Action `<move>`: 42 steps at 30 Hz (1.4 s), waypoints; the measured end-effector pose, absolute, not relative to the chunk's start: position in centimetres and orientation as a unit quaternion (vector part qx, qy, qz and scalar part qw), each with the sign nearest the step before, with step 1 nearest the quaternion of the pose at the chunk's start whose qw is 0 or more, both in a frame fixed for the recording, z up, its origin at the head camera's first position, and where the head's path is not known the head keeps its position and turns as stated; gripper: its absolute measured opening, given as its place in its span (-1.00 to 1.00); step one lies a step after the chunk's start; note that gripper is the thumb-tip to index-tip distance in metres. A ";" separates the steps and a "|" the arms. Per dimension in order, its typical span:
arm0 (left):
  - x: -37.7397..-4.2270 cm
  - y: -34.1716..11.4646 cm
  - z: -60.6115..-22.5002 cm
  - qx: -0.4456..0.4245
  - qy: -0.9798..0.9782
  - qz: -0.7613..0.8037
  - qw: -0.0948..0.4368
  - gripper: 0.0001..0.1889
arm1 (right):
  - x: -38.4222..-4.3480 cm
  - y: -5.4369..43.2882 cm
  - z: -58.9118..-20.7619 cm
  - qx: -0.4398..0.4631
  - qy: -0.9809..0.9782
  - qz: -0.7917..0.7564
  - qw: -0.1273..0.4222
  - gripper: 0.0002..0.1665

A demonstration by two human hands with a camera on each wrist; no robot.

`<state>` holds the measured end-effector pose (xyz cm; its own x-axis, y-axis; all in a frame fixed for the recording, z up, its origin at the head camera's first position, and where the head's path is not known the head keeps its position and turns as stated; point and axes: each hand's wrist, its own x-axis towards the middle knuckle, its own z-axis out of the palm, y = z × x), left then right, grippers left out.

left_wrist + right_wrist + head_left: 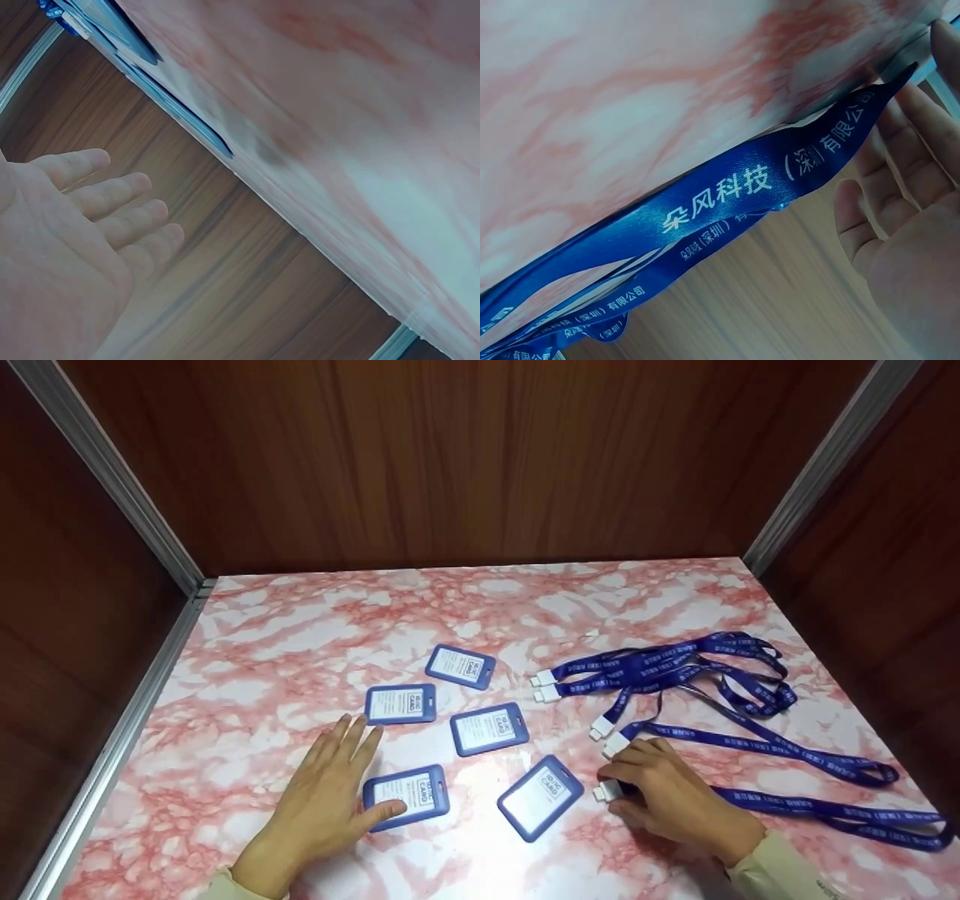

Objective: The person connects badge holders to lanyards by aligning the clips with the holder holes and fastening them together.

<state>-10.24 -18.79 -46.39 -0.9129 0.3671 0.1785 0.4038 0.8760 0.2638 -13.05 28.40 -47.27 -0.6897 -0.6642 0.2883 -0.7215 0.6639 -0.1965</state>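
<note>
My left hand (321, 799), fingers straight, hovers palm down at the nearest left badge holder (431, 814), its thumb overlapping the card. The left wrist view shows its bare palm with extended fingers. My right hand (671, 799) pinches the nearest blue lanyard (795, 804) just behind its white plastic clip (604, 792). In the right wrist view, white lettering runs along that lanyard's strap (727, 187), which leads up to the fingers. A tilted badge holder (531, 829) lies between the hands. Three more holders, including one in the middle (472, 746), lie farther back.
Several other blue lanyards (652, 667) lie in an overlapping bundle at the right, white clips (547, 694) pointing left. Another lanyard (765, 744) stretches just beyond my right hand. Wood-grain panels (465, 465) with metal corner posts (817, 472) enclose the red-and-white marbled table (300, 615).
</note>
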 end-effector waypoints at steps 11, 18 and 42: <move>-10.2 -17.4 -46.3 -0.217 -0.962 -0.156 0.059 0.08 | -12.9 28.3 -47.2 0.395 -0.899 0.158 0.103 -0.61; -10.2 -16.8 -46.5 -0.236 -0.959 -0.147 0.058 0.08 | -13.0 28.2 -47.3 0.407 -0.892 0.160 0.114 -0.64; -10.0 -14.6 -46.8 -0.253 -0.956 -0.143 0.037 0.05 | -13.0 28.1 -47.3 0.416 -0.884 0.166 0.133 -0.70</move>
<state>-10.03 -14.60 -46.75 -0.8687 0.4741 0.1433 0.4953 0.8308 0.2540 -13.00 28.11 -47.28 -0.6190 -0.6910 0.3733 -0.7793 0.5995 -0.1825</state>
